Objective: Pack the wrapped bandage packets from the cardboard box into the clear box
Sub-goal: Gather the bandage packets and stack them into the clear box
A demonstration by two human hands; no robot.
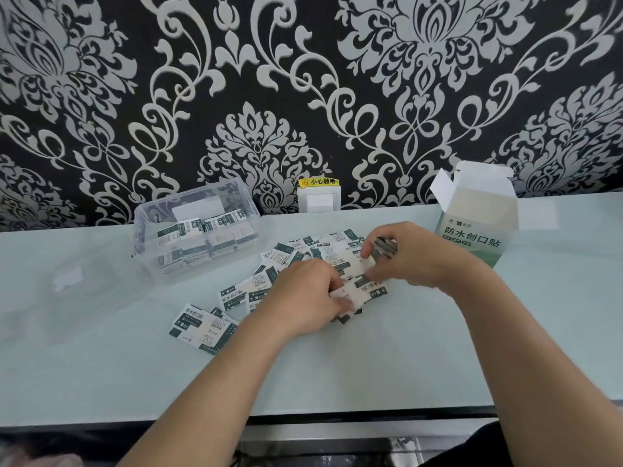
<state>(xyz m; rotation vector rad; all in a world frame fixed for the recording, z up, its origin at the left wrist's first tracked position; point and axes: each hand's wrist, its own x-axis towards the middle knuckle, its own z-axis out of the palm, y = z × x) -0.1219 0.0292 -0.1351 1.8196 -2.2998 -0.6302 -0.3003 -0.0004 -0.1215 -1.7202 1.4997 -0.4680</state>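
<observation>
- A person's left hand (303,294) lay knuckles-up over the near edge of a spread of loose bandage packets (293,254) in the middle of the counter (337,372), its fingers curled around a few of them.
- The right hand (404,254), just to the right and touching the same heap, pinched a small stack of packets (384,247) held edge-on between thumb and fingers.
- The white-and-dark-green packets fanned out from under both hands toward the left. A separate pair (202,326) lay overlapping at the near left, slightly apart from the rest.
- The clear box (232,193) stood open at the far left of the heap, against the wall, with packets already stacked inside in rows.
- Its clear lid (67,284) lay flat on the counter, further left and nearer.
- The cardboard box (472,227) stood upright at the far right, just behind the right hand, with its top flaps open.
- A white wall switch (318,198) with a yellow sticker (318,182) sat between the two boxes on black-and-silver patterned wallpaper (269,96).
</observation>
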